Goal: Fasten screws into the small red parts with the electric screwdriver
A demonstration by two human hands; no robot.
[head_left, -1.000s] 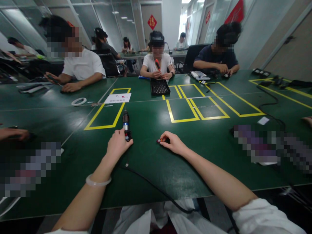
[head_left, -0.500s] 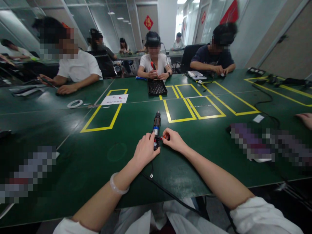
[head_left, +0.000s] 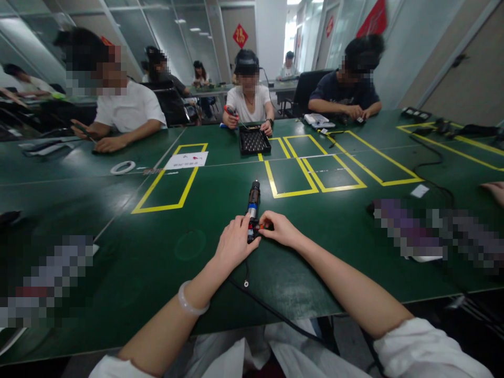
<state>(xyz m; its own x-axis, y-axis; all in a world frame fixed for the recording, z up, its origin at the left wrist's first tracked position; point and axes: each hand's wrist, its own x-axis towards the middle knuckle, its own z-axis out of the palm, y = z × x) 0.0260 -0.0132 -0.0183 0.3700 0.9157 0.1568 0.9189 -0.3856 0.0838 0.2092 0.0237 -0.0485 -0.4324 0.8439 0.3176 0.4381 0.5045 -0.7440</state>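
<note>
On the green table (head_left: 157,278) lies a long, dark cylindrical tool body (head_left: 254,195) with a blue and silver band and a narrow metal tip pointing away from me. My left hand (head_left: 234,239) is closed round its near end, thumb below and fingers on top. That near end shows small red and black parts, partly covered by the fingers. At its right side my right hand (head_left: 277,227) pinches a small orange-red piece (head_left: 260,227), too small to name, against the tool body. A thin dark lead with a ring terminal (head_left: 246,284) hangs out toward me.
A black cable (head_left: 271,312) runs over the table's near edge. Yellow tape outlines (head_left: 291,195) mark the table ahead. A person opposite works over a black tray (head_left: 255,142). A white paper (head_left: 187,160) and a tape roll (head_left: 123,167) lie left. A blurred-out device (head_left: 409,231) lies right.
My right hand has shifted slightly left, bringing the orange-red piece closer against the tool body. My left hand keeps its hold. The person opposite has moved their hands apart, tilting a red-handled tool over the tray.
</note>
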